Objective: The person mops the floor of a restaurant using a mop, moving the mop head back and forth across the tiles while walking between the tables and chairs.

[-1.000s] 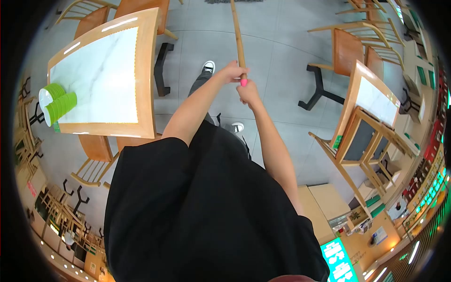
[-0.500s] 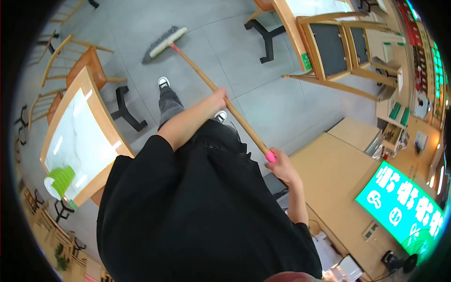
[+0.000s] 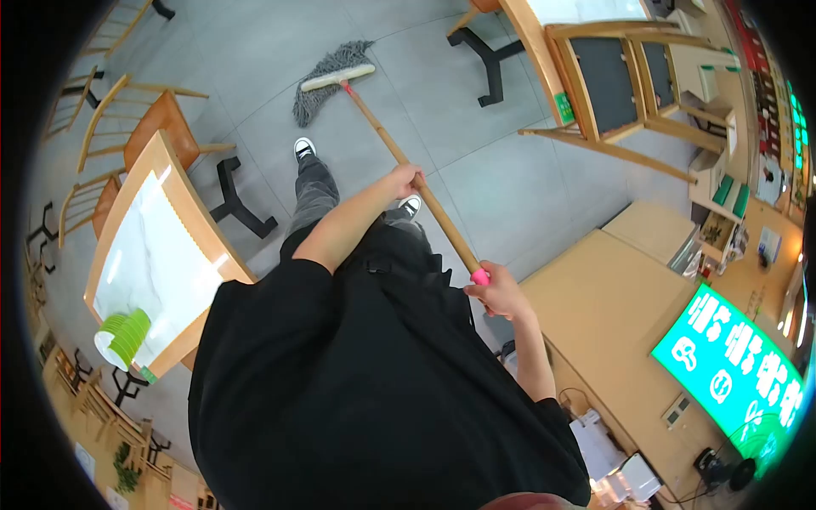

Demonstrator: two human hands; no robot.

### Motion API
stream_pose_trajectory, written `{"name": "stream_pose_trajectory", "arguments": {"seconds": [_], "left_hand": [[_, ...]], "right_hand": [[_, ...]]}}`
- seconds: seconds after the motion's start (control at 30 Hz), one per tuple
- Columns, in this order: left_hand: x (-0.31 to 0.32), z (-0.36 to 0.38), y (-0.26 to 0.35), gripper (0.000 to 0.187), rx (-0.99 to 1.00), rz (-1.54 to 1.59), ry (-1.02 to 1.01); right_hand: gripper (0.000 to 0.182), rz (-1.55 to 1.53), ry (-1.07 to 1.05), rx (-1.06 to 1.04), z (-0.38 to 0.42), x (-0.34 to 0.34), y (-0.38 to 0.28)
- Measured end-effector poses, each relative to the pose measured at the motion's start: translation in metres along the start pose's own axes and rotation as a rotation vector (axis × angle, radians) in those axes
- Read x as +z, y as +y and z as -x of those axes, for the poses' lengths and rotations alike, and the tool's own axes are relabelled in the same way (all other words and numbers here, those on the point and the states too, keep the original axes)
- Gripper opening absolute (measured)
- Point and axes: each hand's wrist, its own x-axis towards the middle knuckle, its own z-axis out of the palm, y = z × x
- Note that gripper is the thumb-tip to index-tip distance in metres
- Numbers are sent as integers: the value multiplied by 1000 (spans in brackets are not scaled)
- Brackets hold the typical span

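Observation:
A mop (image 3: 380, 129) with a wooden handle slants across the floor in front of me. Its white bar and grey strands lie flat on the tiles beyond my feet, the strands spread out on both sides of the bar. Partway down the handle, my left hand (image 3: 407, 180) is wrapped around the wood. My right hand (image 3: 500, 293) grips the top end by its pink cap, close to my waist. Both hands are closed on the same handle.
To the left stands a table (image 3: 150, 153) with green cups (image 3: 129, 337) on it and wooden chairs (image 3: 157, 127) behind. Another table (image 3: 535, 51) and chairs (image 3: 608, 81) are at upper right. A wooden counter (image 3: 608, 297) with a lit green sign (image 3: 731, 374) runs along my right.
The mop head has swung to the right and turned, and its strands now show on both sides of the bar. My right hand has shifted slightly left with the handle's end.

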Motion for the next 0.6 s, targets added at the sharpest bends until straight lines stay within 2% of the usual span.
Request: {"name": "stream_pose_trajectory", "arguments": {"seconds": [0.1,0.17,0.23,0.3,0.43,0.53,0.6], "left_hand": [[-15,0,32,11,159,99,-8],[-23,19,75,12,233,211,-29],[-37,28,129,12,282,424,-52],[-56,42,185,14,365,421,-54],[-120,54,275,23,531,246,123],[-170,61,312,26,605,40,257],[-184,66,316,27,631,-76,339]], "right_hand": [[22,55,4,-17,-35,13,-39],[20,95,-2,-26,-59,24,-84],[22,140,-95,-83,-82,41,-142],[22,202,-176,-146,-112,68,-200],[13,151,-275,-292,-198,152,-278],[12,64,-320,-344,-256,212,-305],[16,17,-236,-360,-262,238,-310]]}}
